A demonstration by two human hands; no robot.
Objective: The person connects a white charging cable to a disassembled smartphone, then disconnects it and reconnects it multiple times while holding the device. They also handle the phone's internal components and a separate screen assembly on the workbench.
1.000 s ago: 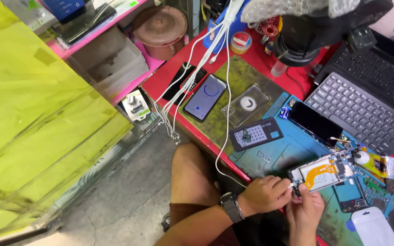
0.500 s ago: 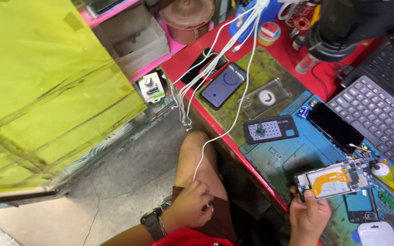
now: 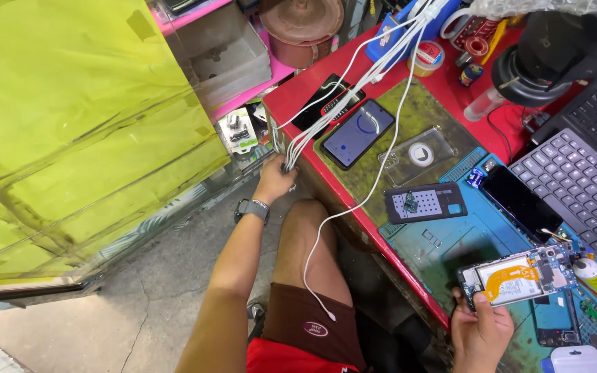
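My left grip (image 3: 276, 181) was closed around the bunch of white cables (image 3: 297, 141) where they hung over the near edge of the red counter (image 3: 298, 93), a watch (image 3: 252, 209) on that wrist. My right grip (image 3: 479, 330) was clamped on the lower end of an opened phone (image 3: 519, 278), its back off and an orange flex strip showing, held just above the blue work mat (image 3: 450, 242). Just beyond my left grip, a small blister package (image 3: 238, 131) with a green and white card hung beside the counter's side, and further past it stood a pale open box (image 3: 226, 59) on a pink shelf. Up the cables from that grip lay a dark phone (image 3: 356, 133) with a blue circle on its screen, and beside it a black flat pack (image 3: 328, 103) with a red oval label. A clear phone case (image 3: 419, 155) with a round white sticker lay past that, on the green mat (image 3: 416, 110). Between my two grips, one loose white cable (image 3: 319, 276) trailed across my knee. Just beyond my right grip lay a dark tray (image 3: 424, 203), a black phone (image 3: 519, 204) and a laptop keyboard (image 3: 578, 190). To the far side of my left grip stretched a yellow-green sheet (image 3: 70, 117).
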